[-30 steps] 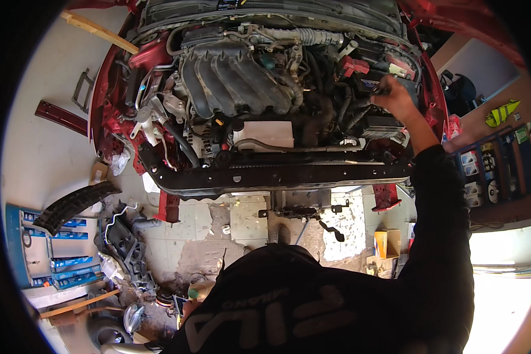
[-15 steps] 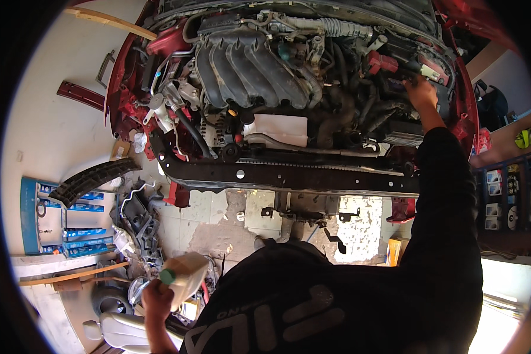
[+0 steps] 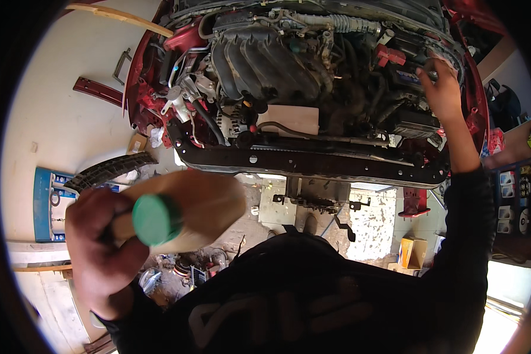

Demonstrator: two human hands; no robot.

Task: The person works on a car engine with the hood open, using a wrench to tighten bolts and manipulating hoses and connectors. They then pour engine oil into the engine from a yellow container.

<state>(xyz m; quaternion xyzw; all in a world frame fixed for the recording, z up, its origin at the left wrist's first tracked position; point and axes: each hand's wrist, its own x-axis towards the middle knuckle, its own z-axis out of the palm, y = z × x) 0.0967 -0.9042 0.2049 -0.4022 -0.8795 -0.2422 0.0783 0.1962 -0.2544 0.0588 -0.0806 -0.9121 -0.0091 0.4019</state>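
Observation:
My left hand (image 3: 103, 248) is closed round the handle of a translucent, yellowish plastic jug (image 3: 209, 203). The jug is held up close at the left, tilted, with its green cap (image 3: 155, 219) on and facing me. Over the right side of the engine bay, my right hand (image 3: 444, 91) has its thumb and fingers apart, and I see nothing held in it. Below and beside it lie the battery (image 3: 408, 78) and a red terminal cover (image 3: 390, 56). A ribbed black engine cover (image 3: 259, 65) fills the middle of the bay.
A black front crossbeam (image 3: 312, 167) spans the car in front of me. Behind it sits a whitish reservoir (image 3: 292, 120). Car parts lie on the floor at left, near a blue rack (image 3: 43, 203). An open cardboard box (image 3: 413, 252) stands at lower right.
My left hand has raised the jug from low at the left to close in front of me. My right hand has shifted slightly right, with its thumb and fingers spreading. The view has shifted a little.

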